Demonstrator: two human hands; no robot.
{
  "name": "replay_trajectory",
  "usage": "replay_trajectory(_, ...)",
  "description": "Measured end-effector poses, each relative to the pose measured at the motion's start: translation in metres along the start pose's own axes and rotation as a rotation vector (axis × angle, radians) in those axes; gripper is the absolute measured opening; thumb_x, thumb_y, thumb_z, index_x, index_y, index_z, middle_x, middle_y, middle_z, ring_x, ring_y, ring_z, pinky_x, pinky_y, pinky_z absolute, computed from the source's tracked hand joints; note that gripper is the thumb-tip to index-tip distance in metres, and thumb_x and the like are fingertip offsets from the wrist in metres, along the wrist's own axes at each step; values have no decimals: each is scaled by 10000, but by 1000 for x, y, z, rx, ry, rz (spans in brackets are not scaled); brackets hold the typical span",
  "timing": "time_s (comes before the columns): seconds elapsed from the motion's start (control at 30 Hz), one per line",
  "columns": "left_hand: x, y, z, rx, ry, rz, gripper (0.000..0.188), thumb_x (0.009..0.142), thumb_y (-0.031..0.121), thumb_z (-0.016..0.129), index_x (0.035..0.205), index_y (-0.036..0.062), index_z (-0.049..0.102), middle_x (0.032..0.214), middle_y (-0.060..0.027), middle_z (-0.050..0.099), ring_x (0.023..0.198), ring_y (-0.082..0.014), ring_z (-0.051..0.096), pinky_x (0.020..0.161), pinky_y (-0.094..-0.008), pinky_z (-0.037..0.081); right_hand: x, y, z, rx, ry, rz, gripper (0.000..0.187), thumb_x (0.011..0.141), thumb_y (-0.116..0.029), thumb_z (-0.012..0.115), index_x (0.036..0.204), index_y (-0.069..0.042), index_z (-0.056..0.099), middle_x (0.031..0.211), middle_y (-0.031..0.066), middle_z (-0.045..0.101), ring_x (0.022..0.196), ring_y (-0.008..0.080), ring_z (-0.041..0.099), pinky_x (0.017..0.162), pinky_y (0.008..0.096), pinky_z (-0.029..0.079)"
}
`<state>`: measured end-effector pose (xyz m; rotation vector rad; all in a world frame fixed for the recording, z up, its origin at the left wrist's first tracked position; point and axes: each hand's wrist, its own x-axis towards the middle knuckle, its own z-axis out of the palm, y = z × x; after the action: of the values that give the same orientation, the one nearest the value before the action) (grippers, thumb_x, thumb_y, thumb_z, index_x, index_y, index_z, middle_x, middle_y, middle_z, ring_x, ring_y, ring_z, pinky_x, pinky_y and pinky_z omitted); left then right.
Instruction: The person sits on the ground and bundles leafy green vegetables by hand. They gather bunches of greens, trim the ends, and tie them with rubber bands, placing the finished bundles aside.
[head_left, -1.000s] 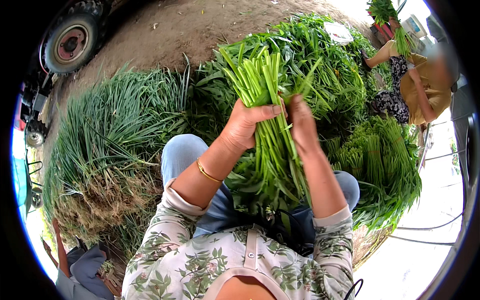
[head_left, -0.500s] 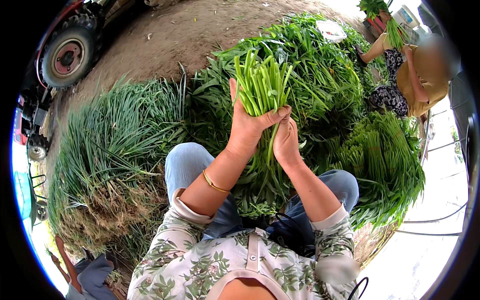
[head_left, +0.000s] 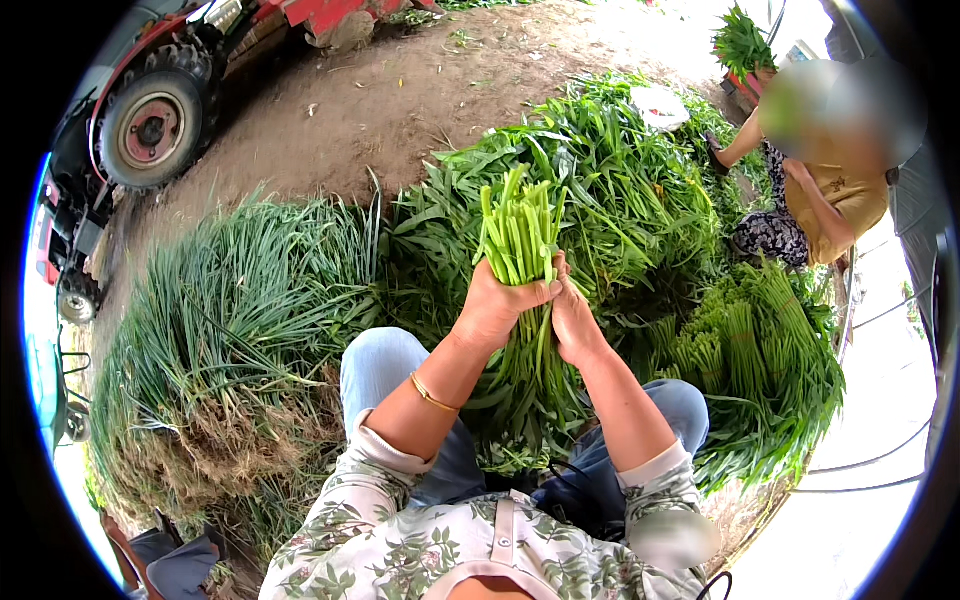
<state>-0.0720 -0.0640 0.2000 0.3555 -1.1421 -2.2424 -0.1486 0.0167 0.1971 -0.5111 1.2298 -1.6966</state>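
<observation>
Drawn in from a blur beside the stems a second ago, the right hand (head_left: 577,322) now rests against a bundle of green stems (head_left: 520,240) next to the left hand (head_left: 492,308), and the cut ends stand closer together than they did. From my distant post I see brown dirt (head_left: 350,120) stretching behind a wide pile of leafy greens (head_left: 620,190). At left lies a heap of long green onions (head_left: 250,290), shaggy brown roots at its near side; at right, tied bunches (head_left: 745,335) sit stacked. A person (head_left: 850,200) in a yellow-brown shirt sits beyond them, while a tractor wheel (head_left: 150,130) stands at upper left. The stem bundle is in front of the wearer, leafy ends hanging toward the space between two denim-clad knees (head_left: 385,370). The left fingers wrap the stems, thumb across the front; the right fingers are partly hidden, and I cannot tell how far they close. A thin gold bracelet (head_left: 432,395) circles the left forearm.
</observation>
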Motion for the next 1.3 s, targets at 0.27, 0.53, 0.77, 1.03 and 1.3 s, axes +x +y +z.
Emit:
replay_trajectory(0.27,2,5,-12,-211,156,-63,309,678,92,758,925,-16,606,823,-114,645,769,-223,634,729,-357,527,-20,0,-10,-258,114,-216,185,899,-140,590,958,33,565,1057,86,609,908,119,569,811,272,456)
replay_trajectory(0.53,0,3,-18,59,14,22,355,653,123,769,935,-5,595,833,-91,639,751,-194,627,736,-343,519,-24,-37,-29,-1218,338,-697,67,854,-64,581,868,1,571,769,136,613,671,279,616,591,336,490)
replay_trajectory(0.77,-1,2,3,-20,-70,-114,377,633,7,703,994,19,597,859,-52,634,794,-161,603,773,-311,491,-2,-28,-16,-924,318,-843,97,788,-26,636,879,-2,655,975,117,600,934,270,539,804,344,437)
replay_trajectory(1.03,-1,-1,-2,-168,-35,-274,370,668,48,672,1022,-8,578,882,-98,642,790,-218,635,751,-345,534,-1,-24,-31,-412,264,-314,241,838,-90,652,1053,17,630,973,68,621,860,121,571,752,244,460)
replay_trajectory(1.3,4,-5,-25,-250,39,-246,258,714,42,663,964,10,607,848,-82,648,758,-189,629,718,-317,525,-35,-25,-18,-1185,-136,-783,225,708,-22,670,925,-44,618,876,104,549,887,285,557,751,358,481)
